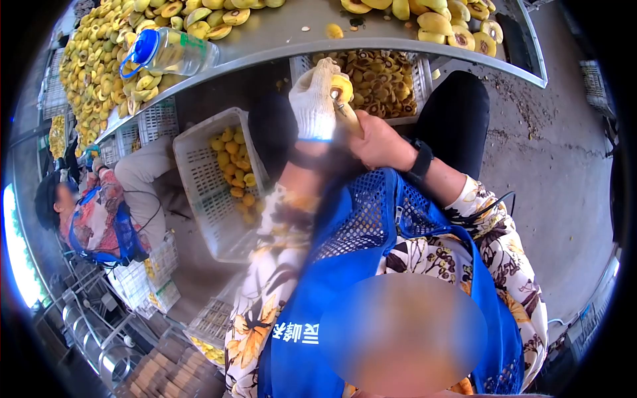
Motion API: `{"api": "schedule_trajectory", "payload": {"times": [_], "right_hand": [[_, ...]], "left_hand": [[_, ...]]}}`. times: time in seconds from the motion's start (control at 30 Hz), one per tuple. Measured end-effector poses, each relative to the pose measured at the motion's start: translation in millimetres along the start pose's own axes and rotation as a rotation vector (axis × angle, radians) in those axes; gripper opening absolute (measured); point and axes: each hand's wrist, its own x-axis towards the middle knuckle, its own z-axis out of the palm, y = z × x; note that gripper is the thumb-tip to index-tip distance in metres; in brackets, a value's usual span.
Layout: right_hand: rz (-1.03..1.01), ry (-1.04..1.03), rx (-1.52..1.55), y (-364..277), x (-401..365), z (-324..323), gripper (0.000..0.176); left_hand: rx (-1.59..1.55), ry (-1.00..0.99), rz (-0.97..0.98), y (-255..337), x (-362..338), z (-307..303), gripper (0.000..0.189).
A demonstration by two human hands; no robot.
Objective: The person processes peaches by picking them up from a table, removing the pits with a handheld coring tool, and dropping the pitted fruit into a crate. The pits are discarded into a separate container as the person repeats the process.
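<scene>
The white-gloved left hand (312, 103) partly hides 1 yellow fruit half (342, 87); the top edge crops the grey metal table (282, 32).

white Chinese characters (296, 333) on blue vest (352, 259), unclear, green print (193, 45) on bottle (174, 58), illegible

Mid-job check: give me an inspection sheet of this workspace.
Surface: metal table; yellow fruit halves heaped at left, more at right.
Job's things: yellow fruit piece at the metal tip of a pale-handled tool; crate of cut halves partly under the table; white crate with fruit, at left.
Clutter: blue-capped bottle beside fruit; bits scattered on the floor.
Hands: gloved left hand closed on the fruit piece; bare right hand gripping the tool.
Cables: thin dark cord by the right sleeve.
Surroundings: seated co-worker at left.
</scene>
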Motion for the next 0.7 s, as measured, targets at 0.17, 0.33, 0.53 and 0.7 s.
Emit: {"api": "schedule_trajectory", "payload": {"times": [0.17, 0.33, 0.53, 0.7], "right_hand": [[0.111, -0.138, 0.232, -2.5, -3.2, -7.4, 0.021], [0.196, -0.337, 0.713, -5.1, -5.1, -17.8, 0.016], [0.064, -0.487, 1.116, 3.3, -6.5, -29.1, 0.012], [0.121, -0.027, -0.093, 40.6, 12.4, -35.9, 0.014]], "left_hand": [[-0.095, -0.03, -0.375, 8.4, 0.9, 7.9, 0.023], [-0.23, 0.009, -0.475, 16.8, 2.8, 23.0, 0.033], [-0.544, 0.079, -0.251, 51.7, 34.4, -83.9, 0.039], [1.244, 0.805, 0.278, 122.2, 22.0, -109.5, 0.034]]}}
